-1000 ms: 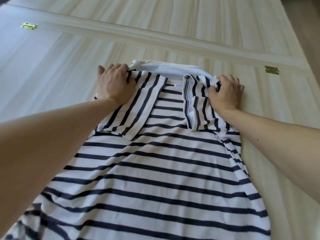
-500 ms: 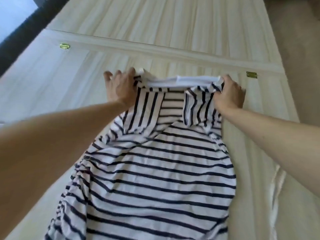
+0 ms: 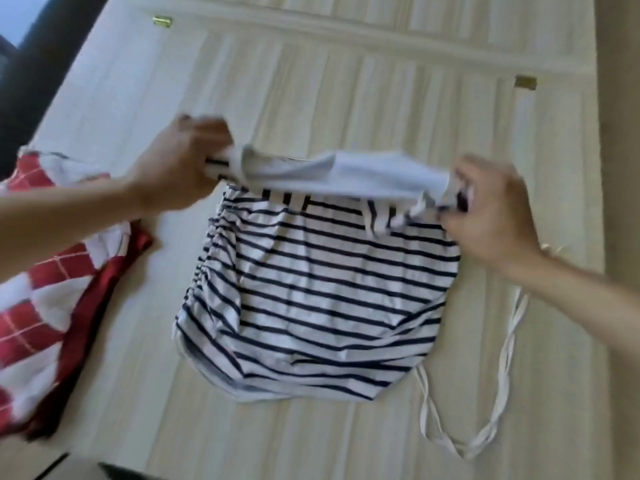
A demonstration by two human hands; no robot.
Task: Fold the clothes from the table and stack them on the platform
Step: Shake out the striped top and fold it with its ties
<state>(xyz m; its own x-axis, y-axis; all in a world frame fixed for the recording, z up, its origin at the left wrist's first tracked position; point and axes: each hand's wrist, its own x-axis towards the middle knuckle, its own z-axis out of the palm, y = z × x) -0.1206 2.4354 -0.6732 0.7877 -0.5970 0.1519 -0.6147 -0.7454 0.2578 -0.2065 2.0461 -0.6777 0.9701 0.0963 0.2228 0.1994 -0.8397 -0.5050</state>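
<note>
A white shirt with navy stripes (image 3: 322,299) is in the middle of the pale wooden table (image 3: 381,98). Its collar end is lifted off the surface while the lower part bunches on the wood. My left hand (image 3: 180,168) grips the left shoulder of the shirt. My right hand (image 3: 491,213) pinches the right shoulder. The white collar band stretches between the two hands.
A red and white checked garment (image 3: 45,289) lies at the left edge of the table. A thin white cord (image 3: 498,375) loops on the wood to the right of the shirt. Two brass hinges (image 3: 162,20) (image 3: 525,82) sit along a seam farther back. Floor shows at far right.
Both hands have raised the shirt's shoulders off the table and drawn them toward me, so the lower part has bunched up. The camera tilted, bringing the red garment and cord into view.
</note>
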